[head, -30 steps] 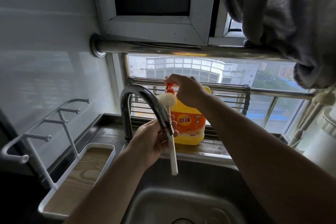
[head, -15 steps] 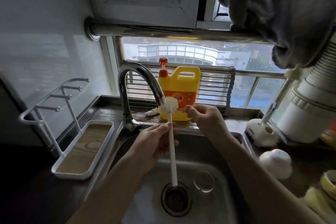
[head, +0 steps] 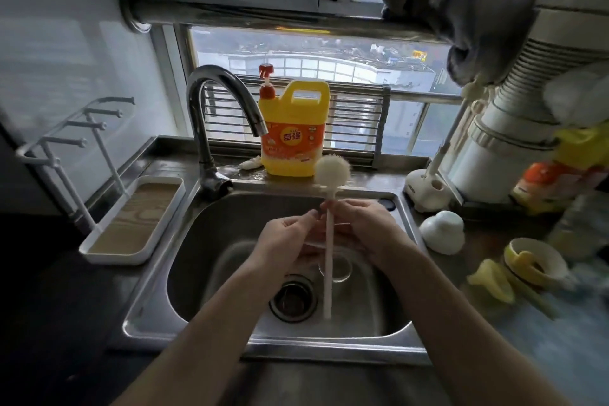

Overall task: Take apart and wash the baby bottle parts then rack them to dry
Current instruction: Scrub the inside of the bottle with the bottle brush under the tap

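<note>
Left hand (head: 283, 237) and right hand (head: 365, 227) grasped the white sponge-headed brush (head: 331, 171) upright over the steel sink (head: 158, 316), a clear round part (head: 339, 270) lying below. Washing judged barely begun; white peg rack (head: 99, 128), left, awaited parts.

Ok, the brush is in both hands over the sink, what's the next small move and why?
Probably free the right hand and lift the clear round part lying in the sink by the drain. Both hands pinch the brush handle, its head up and touching nothing, so no part is being scrubbed; the left hand can hold it alone.
</note>
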